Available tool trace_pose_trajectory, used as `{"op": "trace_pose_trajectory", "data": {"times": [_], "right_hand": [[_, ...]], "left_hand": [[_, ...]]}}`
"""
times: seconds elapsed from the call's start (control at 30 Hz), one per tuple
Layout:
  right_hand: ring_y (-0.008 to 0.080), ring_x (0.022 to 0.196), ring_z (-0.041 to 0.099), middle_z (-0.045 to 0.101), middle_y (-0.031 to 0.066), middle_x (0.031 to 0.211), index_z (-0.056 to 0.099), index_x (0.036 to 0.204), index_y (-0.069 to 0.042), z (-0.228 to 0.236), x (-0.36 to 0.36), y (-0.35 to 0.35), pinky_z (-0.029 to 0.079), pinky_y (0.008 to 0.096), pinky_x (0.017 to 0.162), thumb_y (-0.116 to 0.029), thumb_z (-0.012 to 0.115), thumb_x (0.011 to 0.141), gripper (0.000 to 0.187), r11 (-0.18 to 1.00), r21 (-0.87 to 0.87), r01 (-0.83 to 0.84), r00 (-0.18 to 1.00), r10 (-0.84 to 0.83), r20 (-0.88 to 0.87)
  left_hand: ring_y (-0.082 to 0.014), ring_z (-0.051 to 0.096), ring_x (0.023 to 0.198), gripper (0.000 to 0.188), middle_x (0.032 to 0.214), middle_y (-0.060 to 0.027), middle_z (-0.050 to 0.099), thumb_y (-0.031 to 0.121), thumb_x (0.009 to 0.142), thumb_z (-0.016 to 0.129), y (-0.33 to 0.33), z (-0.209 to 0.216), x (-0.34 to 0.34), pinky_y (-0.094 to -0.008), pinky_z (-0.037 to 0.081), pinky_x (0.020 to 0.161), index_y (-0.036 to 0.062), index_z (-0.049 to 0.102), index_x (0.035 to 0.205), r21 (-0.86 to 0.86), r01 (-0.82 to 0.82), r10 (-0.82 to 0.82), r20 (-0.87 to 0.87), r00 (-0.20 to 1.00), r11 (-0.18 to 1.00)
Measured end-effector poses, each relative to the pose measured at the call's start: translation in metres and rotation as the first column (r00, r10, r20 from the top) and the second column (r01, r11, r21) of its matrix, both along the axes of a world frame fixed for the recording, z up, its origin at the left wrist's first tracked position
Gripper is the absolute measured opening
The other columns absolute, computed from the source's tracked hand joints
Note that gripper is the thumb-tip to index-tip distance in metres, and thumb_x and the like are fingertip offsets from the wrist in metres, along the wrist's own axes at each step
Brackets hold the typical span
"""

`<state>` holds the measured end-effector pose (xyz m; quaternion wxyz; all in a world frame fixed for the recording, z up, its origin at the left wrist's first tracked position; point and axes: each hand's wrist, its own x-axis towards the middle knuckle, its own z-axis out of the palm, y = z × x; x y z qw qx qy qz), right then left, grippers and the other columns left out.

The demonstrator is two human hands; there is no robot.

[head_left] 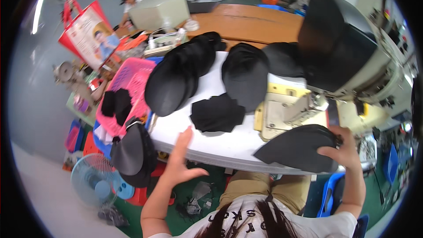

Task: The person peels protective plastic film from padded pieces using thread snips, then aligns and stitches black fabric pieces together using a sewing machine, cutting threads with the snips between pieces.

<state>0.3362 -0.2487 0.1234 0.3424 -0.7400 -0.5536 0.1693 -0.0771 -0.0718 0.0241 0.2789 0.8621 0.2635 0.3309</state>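
My right hand (346,149) grips the right end of a black cap brim (299,147), thumb on top. The curved, pointed brim lies at the table's front edge, just in front of the sewing machine's needle plate (275,117). My left hand (180,161) is open at the front edge, fingers stretched and thumb apart, holding nothing. Beyond it a crumpled black cloth piece (217,113) lies on the white table (207,143). Behind that stand a black cap (245,72) and a row of stacked black brims or caps (169,86).
The sewing machine's dark head (337,39) rises at the right. On the left are a pink basket (128,77) with black pieces, hanging black caps (133,152) and a fan (100,180). Behind are a wooden table (246,20) and a person (128,4).
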Motion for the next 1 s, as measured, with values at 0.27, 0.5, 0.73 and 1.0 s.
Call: {"op": "trace_pose_trajectory", "data": {"times": [0.27,0.5,0.73,1.0], "right_hand": [[0.0077,0.071,0.056,0.063,0.0046,0.079,0.066,0.096,0.003,-0.001,-0.008,0.024,0.046,0.0239,0.065,-0.024,0.083,0.072,0.041,0.956,-0.036,-0.29,0.868,0.247,-0.431],[0.0119,0.088,0.062,0.067,0.0062,0.1,0.06,0.116,0.002,-0.079,0.063,0.026,0.05,0.0276,0.082,-0.024,0.077,0.08,0.047,0.988,-0.144,-0.047,0.847,-0.038,-0.531],[0.0137,0.099,0.058,0.064,0.0049,0.105,0.058,0.112,-0.001,-0.143,0.145,0.003,0.044,0.0286,0.093,-0.019,0.084,0.07,0.052,0.969,-0.161,-0.186,0.743,0.032,-0.669],[0.0197,0.071,0.063,0.065,0.0054,0.075,0.061,0.087,-0.001,-0.144,0.18,-0.023,0.051,0.0327,0.067,-0.023,0.076,0.081,0.027,0.933,0.219,0.286,0.901,-0.184,-0.392]], "left_hand": [[-0.0237,0.05,0.124,0.101,0.136,-0.0144,0.053,0.023,0.071,0.087,0.002,0.028,0.133,-0.0364,0.034,0.108,0.0025,0.027,0.15,-0.718,0.554,-0.55,0.283,0.786,0.422],[-0.0209,0.064,0.101,0.051,0.114,-0.0131,0.065,0.017,0.085,0.074,-0.06,-0.032,0.209,-0.0341,0.053,0.089,-0.003,0.053,0.126,-0.961,0.263,-0.122,0.272,0.954,-0.091],[-0.022,0.066,0.099,0.05,0.115,-0.0145,0.064,0.021,0.086,0.073,-0.078,-0.059,0.29,-0.0346,0.054,0.086,-0.0022,0.053,0.126,-0.963,0.261,-0.064,0.266,0.962,-0.067],[-0.0329,0.064,0.103,0.061,0.117,-0.0182,0.065,0.029,0.08,0.077,-0.067,-0.038,0.363,-0.041,0.05,0.091,-0.0004,0.052,0.128,-0.422,0.184,-0.163,0.086,0.983,0.888]]}}
